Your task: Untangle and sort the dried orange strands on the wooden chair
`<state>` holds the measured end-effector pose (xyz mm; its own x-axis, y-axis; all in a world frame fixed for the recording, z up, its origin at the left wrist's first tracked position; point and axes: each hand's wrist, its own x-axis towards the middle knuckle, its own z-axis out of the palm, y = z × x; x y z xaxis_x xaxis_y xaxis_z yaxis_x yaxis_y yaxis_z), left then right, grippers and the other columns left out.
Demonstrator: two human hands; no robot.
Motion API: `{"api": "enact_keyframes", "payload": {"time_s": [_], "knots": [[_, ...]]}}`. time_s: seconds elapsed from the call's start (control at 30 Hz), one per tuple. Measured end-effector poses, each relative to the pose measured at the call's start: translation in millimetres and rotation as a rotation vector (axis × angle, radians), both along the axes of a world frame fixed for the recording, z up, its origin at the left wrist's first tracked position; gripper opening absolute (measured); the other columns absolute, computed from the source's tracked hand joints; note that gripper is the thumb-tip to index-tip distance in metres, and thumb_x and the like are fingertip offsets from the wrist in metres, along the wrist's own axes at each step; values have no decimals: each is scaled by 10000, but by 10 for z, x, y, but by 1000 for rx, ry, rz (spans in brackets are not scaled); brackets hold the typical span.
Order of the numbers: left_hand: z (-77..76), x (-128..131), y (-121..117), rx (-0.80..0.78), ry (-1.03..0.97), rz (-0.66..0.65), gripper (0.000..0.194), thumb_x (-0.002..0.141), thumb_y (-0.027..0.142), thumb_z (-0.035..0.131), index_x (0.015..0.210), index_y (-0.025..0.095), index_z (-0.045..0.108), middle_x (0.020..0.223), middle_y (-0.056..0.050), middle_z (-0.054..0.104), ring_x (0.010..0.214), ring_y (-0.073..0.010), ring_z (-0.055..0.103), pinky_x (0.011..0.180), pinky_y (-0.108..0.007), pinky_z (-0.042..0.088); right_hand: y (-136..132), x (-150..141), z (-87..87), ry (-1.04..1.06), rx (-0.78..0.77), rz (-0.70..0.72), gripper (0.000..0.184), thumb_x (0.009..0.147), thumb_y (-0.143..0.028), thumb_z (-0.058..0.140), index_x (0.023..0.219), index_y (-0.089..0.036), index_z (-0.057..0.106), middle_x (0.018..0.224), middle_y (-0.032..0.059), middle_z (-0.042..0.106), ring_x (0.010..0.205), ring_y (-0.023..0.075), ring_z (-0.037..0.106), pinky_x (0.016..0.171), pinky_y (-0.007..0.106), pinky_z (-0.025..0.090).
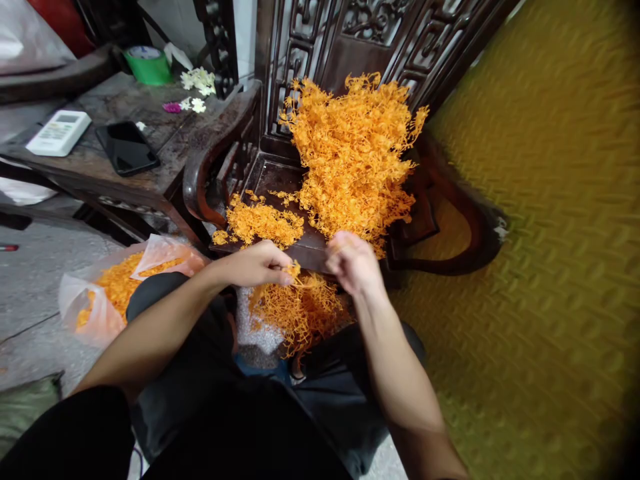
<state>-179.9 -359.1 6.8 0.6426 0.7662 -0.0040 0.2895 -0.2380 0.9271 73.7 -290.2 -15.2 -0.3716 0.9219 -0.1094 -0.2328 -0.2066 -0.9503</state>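
A tall heap of orange plastic sprigs (353, 150) lies on the seat of a dark carved wooden chair (273, 177), with a smaller pile (260, 223) beside it at the left. My left hand (257, 263) is closed in a pinch on an orange sprig (295, 270) at the seat's front edge. My right hand (353, 263) is closed too, its fingers blurred against the foot of the big heap. A loose clump of orange sprigs (297, 310) hangs between my knees below both hands.
A clear plastic bag (95, 300) with orange sprigs lies on the grey floor at the left. A low dark table (145, 180) holds a white remote (59, 132), a black phone (127, 147), green tape (149, 65) and small flowers (199, 81). A yellow mat (550, 267) covers the right.
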Motion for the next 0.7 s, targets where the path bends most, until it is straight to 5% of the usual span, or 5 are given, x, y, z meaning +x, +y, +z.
{"api": "enact_keyframes", "payload": {"time_s": [0.13, 0.27, 0.43, 0.53, 0.7], "knots": [[12, -70, -2, -91, -10, 82, 380, 887, 389, 672, 605, 168, 543, 562, 40, 433, 534, -86, 375, 515, -270, 262, 215, 224, 85, 111, 94, -262, 435, 740, -475, 860, 718, -214, 513, 513, -124, 270, 406, 28, 230, 350, 121, 246], [-29, -57, 29, -114, 73, 120, 391, 883, 425, 658, 613, 175, 527, 571, 42, 413, 537, -87, 354, 506, -269, 245, -2, 98, 58, -17, 72, 0, 361, 798, -527, 814, 834, -197, 672, 851, 34, 686, 631, 107, 601, 496, 231, 529], [-38, 69, 29, 9, 269, 183, 430, 856, 417, 649, 562, 187, 436, 540, 51, 371, 530, -85, 319, 531, -278, 251, -338, -147, 54, -350, 383, 103, 419, 1008, -520, 558, 1285, -239, 700, 868, 28, 724, 606, 122, 593, 540, 266, 487], [-52, 154, 17, 119, 404, 235, 380, 841, 375, 628, 553, 183, 470, 515, 53, 365, 512, -85, 323, 550, -288, 248, -446, -231, 80, -596, 621, 125, 372, 994, -506, 585, 1124, -209, 768, 984, 74, 766, 838, 195, 688, 737, 328, 530], [10, 271, 55, 165, 379, 250, 337, 896, 366, 558, 627, 176, 632, 528, 25, 492, 524, -99, 428, 571, -288, 285, -531, -421, -8, -653, 655, -55, 381, 982, -455, 600, 712, -191, 652, 666, 26, 635, 631, 156, 563, 646, 303, 447]]}}
